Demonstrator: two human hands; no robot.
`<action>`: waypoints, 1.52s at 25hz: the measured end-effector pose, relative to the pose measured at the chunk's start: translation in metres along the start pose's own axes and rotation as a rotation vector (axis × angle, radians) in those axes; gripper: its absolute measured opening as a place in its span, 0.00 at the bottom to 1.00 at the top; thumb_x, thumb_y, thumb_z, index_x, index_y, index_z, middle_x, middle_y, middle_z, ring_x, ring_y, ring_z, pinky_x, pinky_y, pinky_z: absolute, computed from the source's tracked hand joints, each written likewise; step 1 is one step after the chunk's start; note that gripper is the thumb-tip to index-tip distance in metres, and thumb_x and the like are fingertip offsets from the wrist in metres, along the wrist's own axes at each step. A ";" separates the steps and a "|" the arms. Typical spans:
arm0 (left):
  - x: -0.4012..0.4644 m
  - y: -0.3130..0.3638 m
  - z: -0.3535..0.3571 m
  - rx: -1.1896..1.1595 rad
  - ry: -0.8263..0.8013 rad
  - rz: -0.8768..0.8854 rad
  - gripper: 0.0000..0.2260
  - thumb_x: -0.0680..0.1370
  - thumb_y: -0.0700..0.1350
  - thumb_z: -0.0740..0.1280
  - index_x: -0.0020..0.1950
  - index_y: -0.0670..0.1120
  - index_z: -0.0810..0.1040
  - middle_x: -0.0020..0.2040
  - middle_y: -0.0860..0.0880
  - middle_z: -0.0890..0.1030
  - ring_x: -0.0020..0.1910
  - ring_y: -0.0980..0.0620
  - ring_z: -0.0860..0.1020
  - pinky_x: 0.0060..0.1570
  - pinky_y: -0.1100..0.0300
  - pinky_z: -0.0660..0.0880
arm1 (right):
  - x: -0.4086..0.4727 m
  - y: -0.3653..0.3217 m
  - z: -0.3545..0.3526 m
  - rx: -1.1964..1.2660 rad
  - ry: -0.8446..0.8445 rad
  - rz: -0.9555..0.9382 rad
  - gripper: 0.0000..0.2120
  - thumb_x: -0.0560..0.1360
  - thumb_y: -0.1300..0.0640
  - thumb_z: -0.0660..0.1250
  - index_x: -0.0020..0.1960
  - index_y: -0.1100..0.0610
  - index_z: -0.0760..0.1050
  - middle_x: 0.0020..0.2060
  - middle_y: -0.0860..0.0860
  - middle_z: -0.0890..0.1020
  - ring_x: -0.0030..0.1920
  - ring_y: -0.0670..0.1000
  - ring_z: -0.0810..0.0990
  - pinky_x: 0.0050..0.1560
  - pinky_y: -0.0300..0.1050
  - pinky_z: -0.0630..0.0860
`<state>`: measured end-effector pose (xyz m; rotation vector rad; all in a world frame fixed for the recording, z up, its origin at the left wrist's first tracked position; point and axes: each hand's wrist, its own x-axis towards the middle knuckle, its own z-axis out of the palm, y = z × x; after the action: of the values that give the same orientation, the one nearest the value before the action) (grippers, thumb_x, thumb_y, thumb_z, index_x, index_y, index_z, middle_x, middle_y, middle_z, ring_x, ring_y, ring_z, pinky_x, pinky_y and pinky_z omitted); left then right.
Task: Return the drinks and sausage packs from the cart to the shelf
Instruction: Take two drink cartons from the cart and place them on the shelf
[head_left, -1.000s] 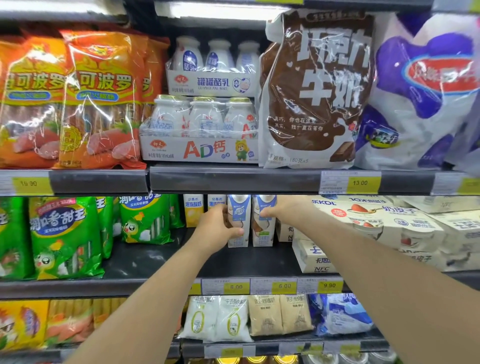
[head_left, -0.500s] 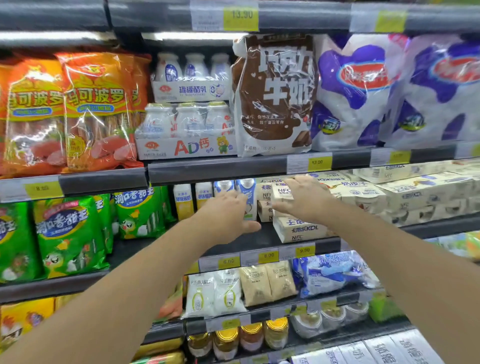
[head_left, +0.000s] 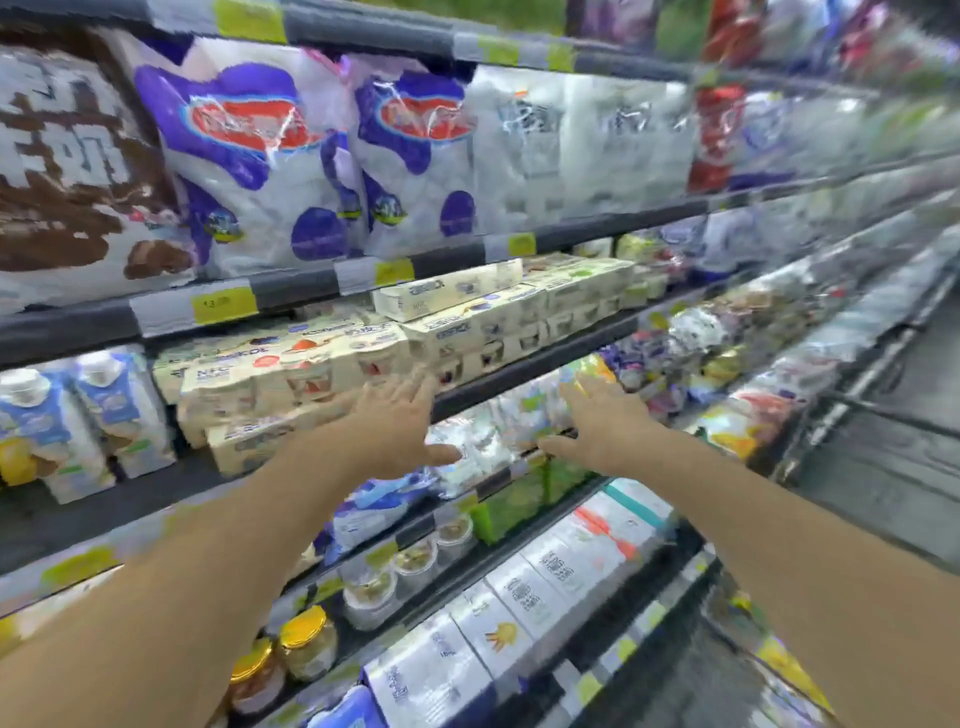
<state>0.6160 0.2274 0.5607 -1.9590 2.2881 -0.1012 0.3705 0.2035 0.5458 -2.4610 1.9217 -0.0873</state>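
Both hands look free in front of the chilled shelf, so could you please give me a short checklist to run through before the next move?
1. Left hand empty, fingers spread: ok.
2. Right hand empty, fingers straight: ok.
3. Blue-and-white drink cartons standing upright on the shelf: ok.
4. Stacked cream yogurt packs sitting square, none overhanging: cannot tell, the picture is blurred.
5. Cart with the remaining drinks and sausage packs within reach: cannot tell, it is out of view.
6. Sausage packs' shelf spot in sight: not ok, not in this view.
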 end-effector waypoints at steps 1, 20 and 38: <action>0.017 0.033 0.005 0.019 -0.008 0.033 0.45 0.75 0.70 0.55 0.80 0.42 0.42 0.81 0.43 0.46 0.80 0.42 0.47 0.76 0.40 0.48 | -0.015 0.038 0.004 -0.004 0.000 0.041 0.41 0.76 0.32 0.59 0.79 0.54 0.53 0.77 0.58 0.59 0.76 0.61 0.58 0.72 0.58 0.64; 0.206 0.537 0.062 0.012 -0.151 0.737 0.44 0.76 0.68 0.55 0.80 0.43 0.42 0.81 0.41 0.45 0.79 0.40 0.44 0.76 0.38 0.47 | -0.200 0.465 0.108 0.124 -0.126 0.800 0.38 0.75 0.36 0.61 0.77 0.55 0.57 0.72 0.57 0.64 0.72 0.59 0.62 0.73 0.56 0.61; 0.362 0.671 0.408 0.136 -0.653 0.788 0.33 0.77 0.63 0.61 0.74 0.43 0.61 0.73 0.43 0.66 0.72 0.42 0.64 0.67 0.45 0.62 | -0.036 0.574 0.451 0.584 -0.586 1.032 0.17 0.80 0.47 0.61 0.57 0.60 0.76 0.55 0.60 0.81 0.56 0.60 0.80 0.51 0.49 0.76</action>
<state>-0.0383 -0.0117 0.0480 -0.7400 2.2859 0.3847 -0.1696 0.0899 0.0666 -0.8391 2.1561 0.0753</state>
